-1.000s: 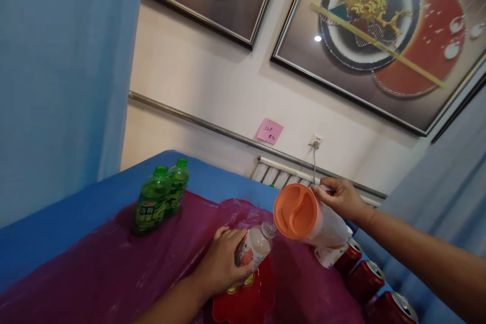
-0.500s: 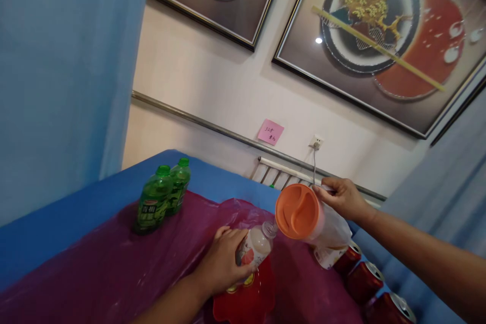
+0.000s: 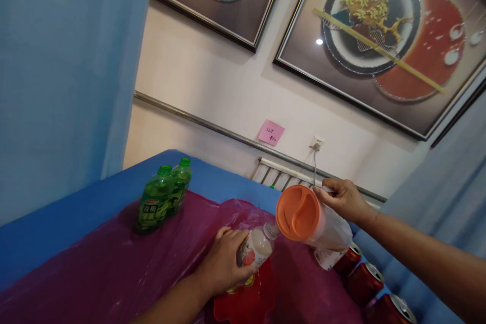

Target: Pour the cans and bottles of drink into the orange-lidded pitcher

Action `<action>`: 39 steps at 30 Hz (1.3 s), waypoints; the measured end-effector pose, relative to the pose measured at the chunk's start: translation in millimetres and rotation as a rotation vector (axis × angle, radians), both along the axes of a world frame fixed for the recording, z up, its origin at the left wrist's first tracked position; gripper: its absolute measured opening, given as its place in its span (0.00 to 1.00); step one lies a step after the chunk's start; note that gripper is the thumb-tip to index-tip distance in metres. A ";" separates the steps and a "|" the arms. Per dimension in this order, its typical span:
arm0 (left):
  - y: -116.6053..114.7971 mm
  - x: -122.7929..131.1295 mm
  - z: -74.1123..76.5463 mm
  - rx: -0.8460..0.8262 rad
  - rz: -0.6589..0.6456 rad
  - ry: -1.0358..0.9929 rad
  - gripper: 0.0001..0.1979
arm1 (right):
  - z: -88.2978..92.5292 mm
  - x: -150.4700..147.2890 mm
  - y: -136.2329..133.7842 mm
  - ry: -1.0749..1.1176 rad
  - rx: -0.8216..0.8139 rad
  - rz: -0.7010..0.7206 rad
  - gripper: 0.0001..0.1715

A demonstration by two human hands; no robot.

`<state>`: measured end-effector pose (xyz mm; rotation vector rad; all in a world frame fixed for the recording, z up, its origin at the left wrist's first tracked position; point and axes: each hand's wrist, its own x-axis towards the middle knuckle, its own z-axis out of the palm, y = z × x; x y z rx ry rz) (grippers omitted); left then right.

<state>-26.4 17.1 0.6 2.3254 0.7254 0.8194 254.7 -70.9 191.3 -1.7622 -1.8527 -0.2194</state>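
Note:
My left hand is wrapped round a clear plastic bottle with a printed label, its uncapped neck tilted up to the right. By its handle, my right hand grips a translucent pitcher with an orange lid. The pitcher lies nearly on its side in the air, its lid right beside the bottle's mouth. Whether liquid passes between them I cannot tell. Below the bottle is a red tray-like piece, partly covered by my left hand.
Two green bottles stand at the left on the purple plastic sheet. Several red cans line the right edge, near a white labelled container behind the pitcher. A blue curtain hangs at the left; the wall is behind.
Almost nothing differs. The whole view has shifted very slightly, and both hands keep the bottle and the pitcher in the same tilted pose.

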 end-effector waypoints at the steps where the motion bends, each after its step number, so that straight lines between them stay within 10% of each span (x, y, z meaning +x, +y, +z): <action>1: -0.4 0.0 0.3 -0.002 0.000 0.001 0.25 | 0.0 0.1 -0.4 0.000 -0.001 0.002 0.30; 39: -1.5 -0.8 -0.4 -0.013 -0.018 -0.014 0.25 | 4.4 -1.8 -8.3 -0.013 0.005 -0.016 0.30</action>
